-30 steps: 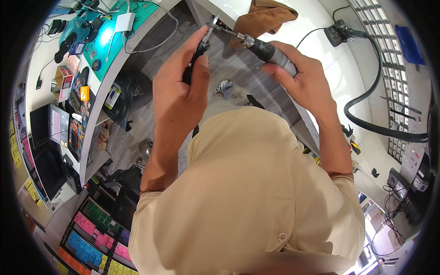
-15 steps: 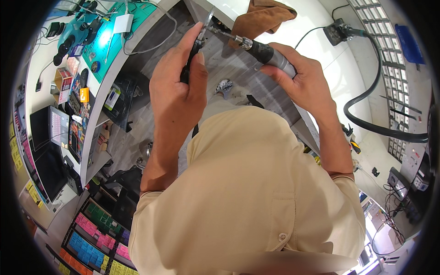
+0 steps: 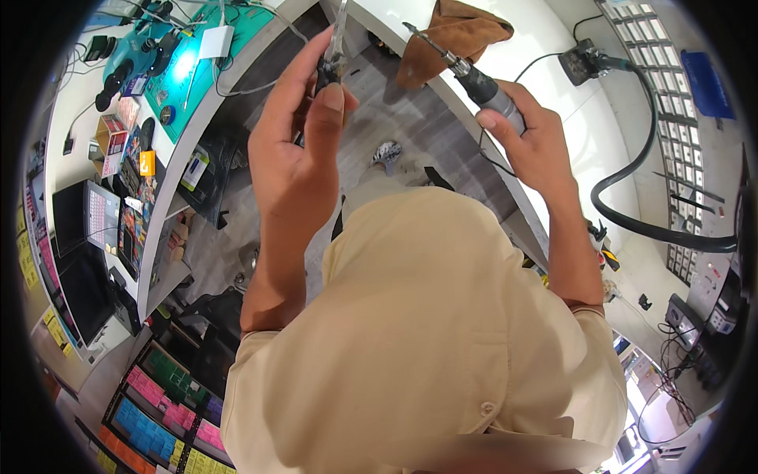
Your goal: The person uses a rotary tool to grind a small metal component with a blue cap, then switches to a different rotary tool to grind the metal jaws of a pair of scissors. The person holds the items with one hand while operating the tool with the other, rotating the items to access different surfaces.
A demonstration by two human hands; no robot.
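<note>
My left hand [image 3: 296, 162] is closed on a dark piece with a thin, shiny plate [image 3: 337, 43] standing up from it. The thumb presses on its dark lower part, and the fingers hide much of the rest, so its kind is unclear. Around the grey and black body of a rotary tool [image 3: 478, 85], my right hand [image 3: 533, 138] is wrapped. The tool's slim metal bit points up and left, past the edge of a brown cloth [image 3: 454, 39] on the white bench. A wide gap separates bit and plate.
To the right, a thick black hose [image 3: 604, 189] curves by a black box [image 3: 580, 63] and racks of small drawers [image 3: 671, 103]. At left stand a teal microscope [image 3: 130, 67], a green mat [image 3: 207, 79] and a laptop [image 3: 101, 209]. Grey floor [image 3: 410, 118] lies between the benches.
The rotary tool has moved right, away from the plate, and its bit now points more steeply upward. My left hand has shifted slightly left and turned, the piece still in it.
</note>
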